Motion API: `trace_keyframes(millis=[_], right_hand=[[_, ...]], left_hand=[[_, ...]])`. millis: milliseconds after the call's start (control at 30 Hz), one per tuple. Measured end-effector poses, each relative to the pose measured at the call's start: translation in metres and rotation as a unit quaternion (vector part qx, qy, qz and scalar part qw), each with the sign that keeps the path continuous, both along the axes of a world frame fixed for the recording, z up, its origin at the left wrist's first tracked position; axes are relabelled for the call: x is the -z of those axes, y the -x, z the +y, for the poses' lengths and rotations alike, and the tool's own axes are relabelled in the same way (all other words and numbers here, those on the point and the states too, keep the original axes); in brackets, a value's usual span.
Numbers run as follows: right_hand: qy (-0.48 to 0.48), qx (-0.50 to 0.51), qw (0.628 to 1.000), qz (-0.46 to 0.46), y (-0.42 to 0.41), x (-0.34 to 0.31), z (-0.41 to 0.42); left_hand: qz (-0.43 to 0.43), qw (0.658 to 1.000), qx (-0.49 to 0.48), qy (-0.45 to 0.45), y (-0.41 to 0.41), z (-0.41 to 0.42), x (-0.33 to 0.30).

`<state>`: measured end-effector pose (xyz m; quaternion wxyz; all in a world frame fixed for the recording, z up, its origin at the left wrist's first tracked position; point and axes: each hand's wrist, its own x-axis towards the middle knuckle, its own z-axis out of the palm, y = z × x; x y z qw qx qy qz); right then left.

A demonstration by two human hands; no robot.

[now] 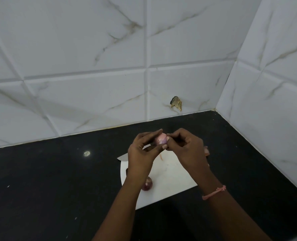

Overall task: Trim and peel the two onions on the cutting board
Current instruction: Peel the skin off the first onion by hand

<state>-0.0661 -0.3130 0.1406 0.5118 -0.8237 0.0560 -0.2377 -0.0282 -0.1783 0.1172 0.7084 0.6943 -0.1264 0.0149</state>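
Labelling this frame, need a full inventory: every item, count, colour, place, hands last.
pale pink partly peeled onion: 1, pink-white, held above the board between both hands
dark red unpeeled onion: 1, purple-red, on the board's near left part, partly behind the left forearm
white rectangular cutting board: 1, white, on the countertop under the hands
knife blade: 1, pale grey, only its tip shows, at the board's far left corner
pink onion scraps: a few, pink, by the board's right edge behind the right hand
black stone countertop: 1, black
white marble-pattern wall tiles: many, white with brown veins; chipped hole low on the back wall
pink thread wristband: 1, right wrist
left hand: grips the peeled onion
right hand: pinches at the onion's skin
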Motion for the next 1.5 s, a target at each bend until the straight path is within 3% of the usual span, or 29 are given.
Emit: trace_keyframes(millis=[133,300,500,700,833,1033,1167,1300,1367,1500], right_hand=[[-0.004,0.028,1.000,0.007,-0.001,0.003,-0.002],[-0.086,0.005,0.996,0.000,0.001,0.004,0.003],[-0.022,0.021,1.000,-0.002,0.002,0.002,0.004],[-0.042,0.028,0.999,-0.001,0.000,-0.001,0.003],[-0.121,0.037,0.992,0.029,-0.002,-0.001,0.002],[-0.260,0.015,0.964,0.053,-0.001,-0.006,-0.002],[-0.168,0.098,0.979,0.059,-0.004,0.003,-0.019],[0.065,0.122,0.983,0.118,-0.006,0.011,-0.032],[0.081,0.111,0.986,0.097,-0.004,0.007,-0.025],[0.025,0.006,1.000,0.014,0.004,-0.007,-0.004]], left_hand=[[-0.001,1.000,0.003,0.011,0.002,-0.001,-0.004],[-0.012,1.000,-0.019,0.006,0.003,-0.001,-0.005],[0.006,0.999,-0.014,0.032,0.006,-0.001,-0.005],[0.039,0.998,-0.011,0.047,0.006,-0.002,-0.006],[0.122,0.988,0.011,0.094,0.005,-0.002,-0.004],[0.239,0.942,0.053,0.229,0.005,0.001,-0.012],[0.236,0.946,0.041,0.219,0.003,0.006,-0.011],[0.183,0.970,0.016,0.156,0.000,0.007,-0.003],[0.167,0.975,0.019,0.144,0.000,0.006,-0.003],[0.132,0.981,0.033,0.140,0.001,0.005,-0.003]])
